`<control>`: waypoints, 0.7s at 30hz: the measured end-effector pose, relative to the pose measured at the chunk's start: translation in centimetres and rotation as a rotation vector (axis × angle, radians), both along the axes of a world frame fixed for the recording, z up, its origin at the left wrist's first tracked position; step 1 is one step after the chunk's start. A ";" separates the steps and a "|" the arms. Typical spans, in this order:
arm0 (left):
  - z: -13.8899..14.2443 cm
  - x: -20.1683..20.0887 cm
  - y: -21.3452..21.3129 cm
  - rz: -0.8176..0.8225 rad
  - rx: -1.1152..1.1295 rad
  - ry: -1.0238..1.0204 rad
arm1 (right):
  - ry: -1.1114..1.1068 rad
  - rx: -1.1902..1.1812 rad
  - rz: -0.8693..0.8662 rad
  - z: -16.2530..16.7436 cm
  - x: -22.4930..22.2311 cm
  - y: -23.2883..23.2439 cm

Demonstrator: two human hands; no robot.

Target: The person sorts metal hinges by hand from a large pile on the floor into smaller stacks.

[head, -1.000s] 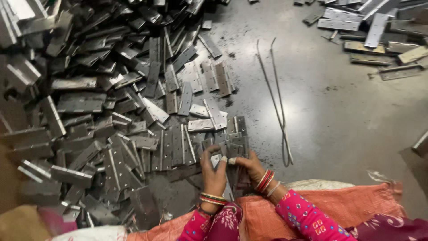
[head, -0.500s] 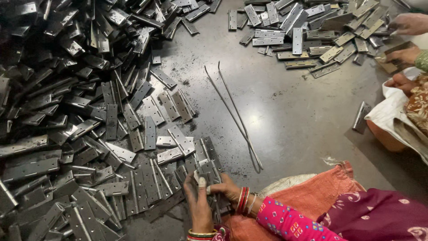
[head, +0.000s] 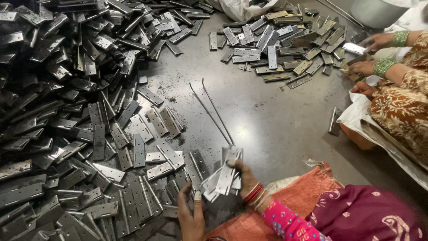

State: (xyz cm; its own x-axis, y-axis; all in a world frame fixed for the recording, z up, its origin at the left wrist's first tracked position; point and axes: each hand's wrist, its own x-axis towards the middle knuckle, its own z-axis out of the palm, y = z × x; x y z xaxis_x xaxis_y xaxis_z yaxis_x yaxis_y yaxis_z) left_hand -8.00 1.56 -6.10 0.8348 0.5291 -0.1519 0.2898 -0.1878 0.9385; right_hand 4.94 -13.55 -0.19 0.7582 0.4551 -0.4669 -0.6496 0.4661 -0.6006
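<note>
My right hand [head: 246, 177], with red bangles at the wrist, grips a fanned bunch of metal hinge plates [head: 224, 173] lifted off the floor. My left hand [head: 191, 213] is just below and left of it, fingers up against the lower edge of the same bunch. A large heap of dark metal hinges [head: 67, 98] spreads over the left half of the floor, reaching right up to my hands. Two long thin metal rods [head: 213, 111] lie on the dark floor just beyond the bunch.
A smaller pile of hinges [head: 281, 40] lies at the top right. Another person sits at the right edge, their hands [head: 372, 53] with green bangles working at that pile. An orange cloth [head: 294, 192] covers my lap. A single hinge [head: 334, 120] lies near the other person's knee.
The view has swung to the right, bringing the second pile and the other person into sight. My right hand has lifted a bunch of hinges off the floor and fanned it out.
</note>
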 end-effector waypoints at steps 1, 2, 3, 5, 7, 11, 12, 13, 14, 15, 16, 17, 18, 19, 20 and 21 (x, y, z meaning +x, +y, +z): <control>-0.6 -0.3 0.7 -0.009 0.031 0.064 | 0.009 -0.059 -0.106 0.5 1.1 -1.0; -1.1 -0.8 1.3 -0.027 0.152 0.079 | 0.017 -0.119 -0.213 1.1 2.5 -2.3; -1.7 -1.2 1.7 -0.045 0.272 0.090 | 0.041 -0.174 -0.306 1.9 4.8 -3.5; -2.6 -1.6 2.9 -0.136 0.517 0.127 | -0.019 -0.268 -0.453 3.7 10.3 -5.8; -3.3 -1.7 4.2 -0.278 0.758 0.195 | -0.166 -0.286 -0.514 6.3 16.5 -8.7; -4.2 -1.5 6.0 -0.410 0.770 0.004 | -0.362 -0.232 -0.511 11.6 25.0 -13.7; -4.3 -1.0 6.1 -0.407 0.785 -0.017 | -0.429 -0.394 -0.513 12.4 25.9 -13.9; -4.4 -0.3 6.2 -0.406 0.803 -0.024 | -0.490 -0.561 -0.516 13.0 26.5 -14.2; -4.2 0.2 6.2 -0.416 0.804 -0.003 | -0.546 -0.733 -0.516 13.1 26.5 -14.1; -4.0 0.8 6.1 -0.421 0.805 0.013 | -0.621 -0.879 -0.414 13.0 25.8 -13.5; -3.9 1.3 6.1 -0.428 0.800 0.031 | -0.693 -1.024 -0.307 12.6 24.7 -12.8; -3.9 1.4 6.1 -0.431 0.801 0.045 | -0.703 -0.949 -0.169 11.9 23.1 -12.0; -3.7 1.6 6.1 -0.432 0.797 0.051 | -0.712 -0.866 -0.031 10.7 21.1 -10.8; -3.3 1.4 6.0 -0.432 0.799 0.060 | -0.601 -0.873 0.090 9.4 18.8 -9.9; -3.0 1.2 6.0 -0.435 0.801 0.070 | -0.563 -0.853 0.288 8.1 16.5 -9.1; -2.7 0.3 6.0 -0.438 0.799 0.080 | -0.621 -0.897 0.433 6.7 14.1 -8.3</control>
State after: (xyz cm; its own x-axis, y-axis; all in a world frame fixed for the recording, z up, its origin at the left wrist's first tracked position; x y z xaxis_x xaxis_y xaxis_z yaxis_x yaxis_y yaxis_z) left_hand -7.73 7.56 -8.81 0.9884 0.1404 0.0576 0.0982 -0.8811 0.4626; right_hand 19.06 -21.82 6.53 0.8312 0.4268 -0.3564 -0.1302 -0.4738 -0.8710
